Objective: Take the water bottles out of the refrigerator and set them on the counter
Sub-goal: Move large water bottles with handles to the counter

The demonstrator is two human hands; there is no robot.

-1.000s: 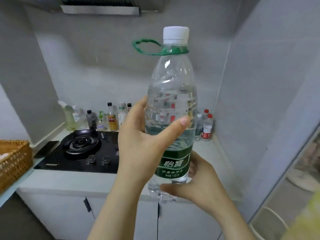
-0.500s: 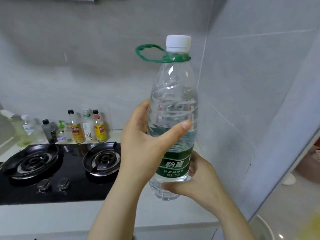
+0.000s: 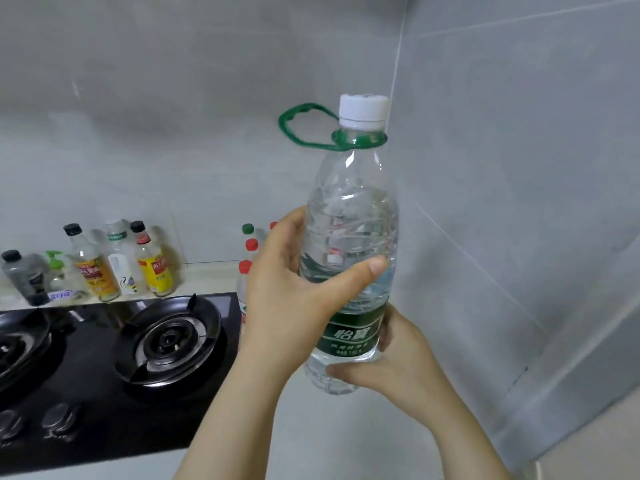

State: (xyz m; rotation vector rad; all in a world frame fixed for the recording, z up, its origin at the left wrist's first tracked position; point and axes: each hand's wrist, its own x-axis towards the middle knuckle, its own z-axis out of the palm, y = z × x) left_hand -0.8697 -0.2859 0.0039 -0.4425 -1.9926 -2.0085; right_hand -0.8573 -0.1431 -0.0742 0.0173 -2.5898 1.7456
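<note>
Clear plastic, ribbed and filled with water, the large water bottle is held upright in the air above the pale counter, near the corner where the 2 grey tiled walls meet. It has a white screw cap, a green carry loop ringed around its neck and sticking out to the left, and a dark green label with white characters low on its body.

Both hands grip it. The left hand wraps the middle from the left, its thumb lying across the front of the bottle and its fingers curled around the far side, where they cannot be seen. The right hand cups the lower part from the right, thumb pressed along the front just under the label and the other fingers closed behind the bottle.

Behind the left hand, partly hidden by it, several small bottles with red and green caps stand on the counter by the back wall. To the left lies a black glass gas hob with 2 round burners and metal knobs along its front edge. Beyond the hob, a row of condiment bottles lines the back wall, 2 of them with yellow labels, beside a dark grey bottle at the far left.
</note>
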